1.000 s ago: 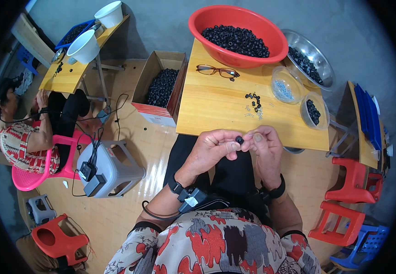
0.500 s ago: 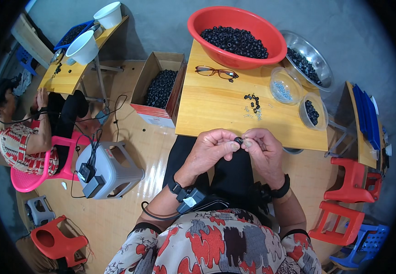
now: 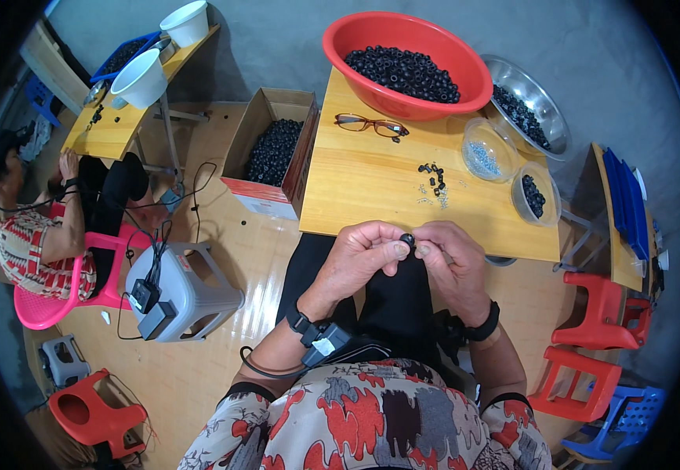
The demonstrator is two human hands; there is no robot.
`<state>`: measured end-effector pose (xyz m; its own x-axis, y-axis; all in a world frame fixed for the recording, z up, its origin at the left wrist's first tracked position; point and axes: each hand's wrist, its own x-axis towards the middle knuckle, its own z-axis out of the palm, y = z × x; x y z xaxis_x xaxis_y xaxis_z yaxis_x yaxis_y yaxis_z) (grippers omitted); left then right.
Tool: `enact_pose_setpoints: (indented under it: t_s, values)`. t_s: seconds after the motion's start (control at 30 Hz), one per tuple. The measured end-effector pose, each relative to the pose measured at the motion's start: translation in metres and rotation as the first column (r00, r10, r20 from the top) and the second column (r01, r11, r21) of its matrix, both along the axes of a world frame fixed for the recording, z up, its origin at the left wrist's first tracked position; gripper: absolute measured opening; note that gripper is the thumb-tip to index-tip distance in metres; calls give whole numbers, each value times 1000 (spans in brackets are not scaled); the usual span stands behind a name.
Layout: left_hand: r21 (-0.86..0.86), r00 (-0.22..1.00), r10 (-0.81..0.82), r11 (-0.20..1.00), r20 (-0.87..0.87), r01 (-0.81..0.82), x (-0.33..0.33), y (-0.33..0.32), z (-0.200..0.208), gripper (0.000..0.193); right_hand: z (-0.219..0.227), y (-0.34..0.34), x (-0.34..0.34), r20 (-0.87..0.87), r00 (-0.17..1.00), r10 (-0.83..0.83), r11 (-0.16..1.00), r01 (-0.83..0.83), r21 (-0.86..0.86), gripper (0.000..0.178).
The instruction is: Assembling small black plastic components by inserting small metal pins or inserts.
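Observation:
A small round black plastic part (image 3: 407, 240) is pinched between the thumb and forefinger of my left hand (image 3: 362, 257), above my lap at the table's near edge. My right hand (image 3: 457, 258) has its thumb and forefinger pressed together beside the part; whatever they grip is too small to make out. On the wooden table (image 3: 355, 184) beyond my hands lie several loose black parts (image 3: 438, 185) and a scatter of tiny silvery pieces (image 3: 443, 200). A clear bowl (image 3: 477, 133) holds more silvery pieces, and another clear tub (image 3: 522, 211) holds black parts.
A red basin (image 3: 340, 47) and a steel bowl (image 3: 563, 133) of black parts stand at the back. Glasses (image 3: 371, 124) rest left of them. A cardboard box (image 3: 238, 153) of parts, a grey stool (image 3: 187, 290) with cables, and a seated person (image 3: 42, 243) are leftward; red stools (image 3: 591, 313) rightward.
The black part has turned slightly in my left fingertips, and my right fingertips have shifted a little beside it. The view has moved slightly.

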<state>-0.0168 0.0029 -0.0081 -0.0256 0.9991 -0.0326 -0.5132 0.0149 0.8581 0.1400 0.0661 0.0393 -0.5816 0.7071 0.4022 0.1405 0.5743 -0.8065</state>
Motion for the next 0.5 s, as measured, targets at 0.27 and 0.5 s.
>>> enact_pose_setpoints:
  t_s: [0.27,0.5]
  values:
    - [-9,999,-20,1000,39,21,2,3,-1,14,-1,0,0,-10,1000,12,1000,-13,-20,15]
    - [-15,991,-14,1000,132,16,0,3,-10,12,-11,-4,-2,1,1000,-18,997,18,-72,16]
